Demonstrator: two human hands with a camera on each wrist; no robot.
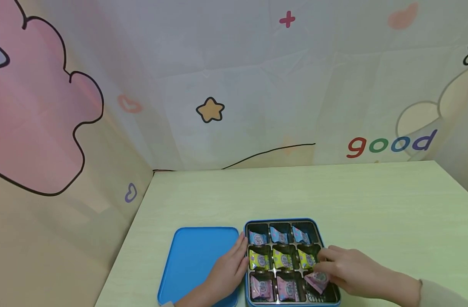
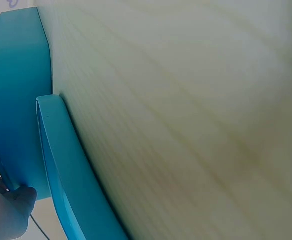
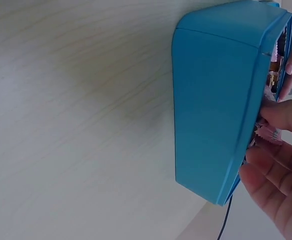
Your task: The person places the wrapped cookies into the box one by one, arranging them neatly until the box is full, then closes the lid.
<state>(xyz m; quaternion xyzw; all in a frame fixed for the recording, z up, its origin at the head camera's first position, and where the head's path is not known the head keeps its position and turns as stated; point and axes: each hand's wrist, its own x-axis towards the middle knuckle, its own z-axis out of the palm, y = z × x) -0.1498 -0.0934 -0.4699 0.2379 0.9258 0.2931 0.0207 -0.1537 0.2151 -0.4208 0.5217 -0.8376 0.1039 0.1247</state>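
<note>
A blue tin (image 1: 249,303) with a dark compartment tray holds wrapped candies: blue ones in the far row, yellow in the middle, pink in the near row. With extended fingers, my left hand (image 1: 229,269) rests against the tin's left side. My right hand (image 1: 351,269) pinches a pink wrapped candy (image 1: 317,281) over the near right compartment. That candy sits tilted, partly covered by the fingers. In the right wrist view, thumb and fingers meet around the pink candy (image 3: 269,132) at the tin's rim.
A flat blue lid (image 1: 199,260) lies on the light wooden table (image 1: 280,192) just left of the tin, partly under my left forearm. A printed cloth (image 1: 249,85) stands behind and beside the table.
</note>
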